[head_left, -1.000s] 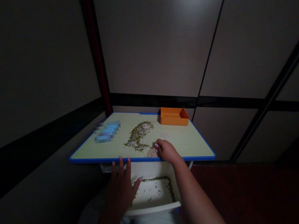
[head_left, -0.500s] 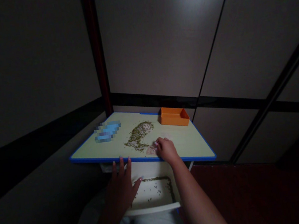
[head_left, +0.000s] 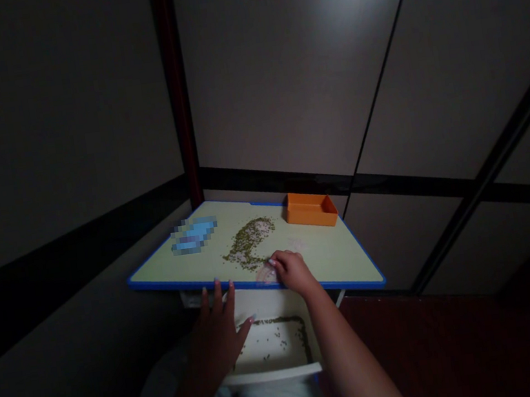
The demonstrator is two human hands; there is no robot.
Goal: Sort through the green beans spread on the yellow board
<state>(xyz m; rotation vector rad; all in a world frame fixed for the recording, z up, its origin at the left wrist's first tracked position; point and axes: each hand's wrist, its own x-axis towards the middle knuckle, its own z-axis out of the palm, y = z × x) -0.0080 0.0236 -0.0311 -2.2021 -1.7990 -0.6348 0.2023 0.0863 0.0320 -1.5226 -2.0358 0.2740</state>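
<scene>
Small green beans (head_left: pixel 240 248), like mung beans, lie spread over the middle of a pale tabletop (head_left: pixel 336 257) with a blue rim. My right hand (head_left: pixel 294 271) is closed in a pinch at the near edge of the beans. A thin, pinkish, see-through piece (head_left: pixel 266 274) shows at its fingertips; its exact kind is unclear. My left hand (head_left: pixel 218 325) has its fingers spread, with the tips at the table's front edge and the thumb over a white bin (head_left: pixel 273 374). The bin sits below the edge, with scattered beans on its bottom.
An orange open box (head_left: pixel 310 211) stands at the back right of the tabletop. A blurred-out blue item (head_left: pixel 195 235) lies at the left. Dark panelled walls (head_left: pixel 269 81) close in behind and to the left. Reddish floor (head_left: pixel 434 339) shows at the right.
My right hand first shifts slightly away from me, then back toward the front edge, and the pinkish piece moves with it. My left hand stays put. The view tilts slightly.
</scene>
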